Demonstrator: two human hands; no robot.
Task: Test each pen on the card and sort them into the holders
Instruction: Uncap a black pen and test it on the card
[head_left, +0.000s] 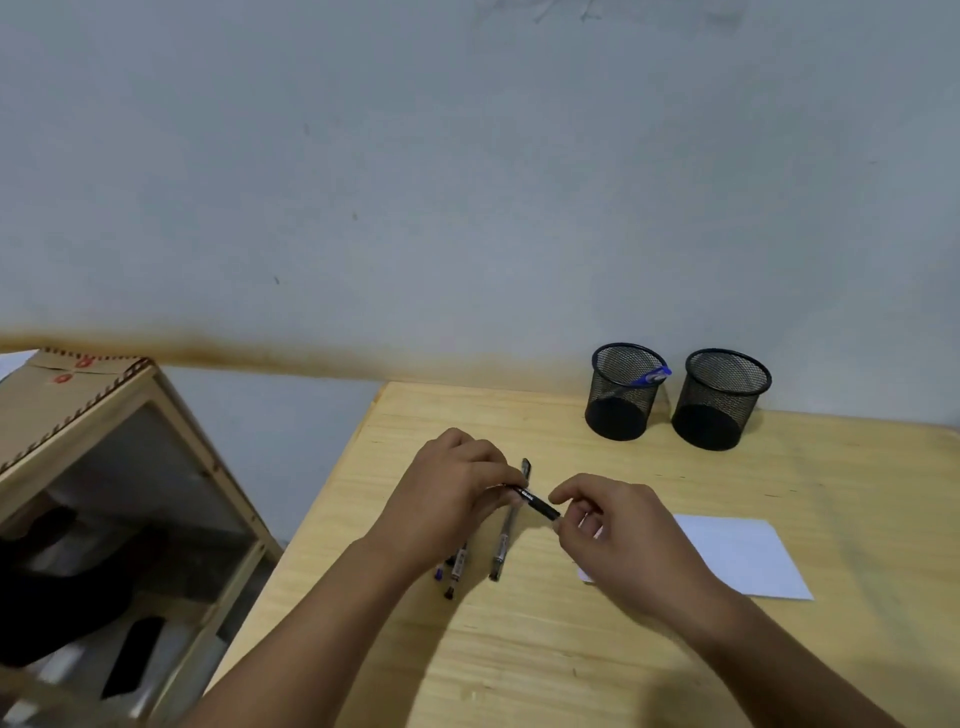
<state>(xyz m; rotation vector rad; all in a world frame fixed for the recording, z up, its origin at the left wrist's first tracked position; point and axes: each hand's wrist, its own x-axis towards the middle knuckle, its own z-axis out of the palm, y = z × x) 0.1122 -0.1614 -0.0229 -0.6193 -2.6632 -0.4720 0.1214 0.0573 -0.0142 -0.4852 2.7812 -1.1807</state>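
Note:
My left hand (457, 488) grips one end of a black pen (535, 500) above the wooden desk (519, 649). My right hand (618, 530) pinches the pen's other end with thumb and forefinger. Under the hands a grey pen (506, 545) lies on the desk, and the tips of two more pens (454, 571) show below my left wrist. A white card (743, 556) lies to the right, partly covered by my right hand. Two black mesh holders stand at the back: the left holder (626, 392) has a blue pen (652, 376) in it, while the right holder (722, 400) looks empty.
A wooden cabinet with a glass front (119, 509) stands left of the desk, a cardboard box (67, 384) on top of it. The grey wall runs right behind the holders. The desk's left edge lies close to my left forearm.

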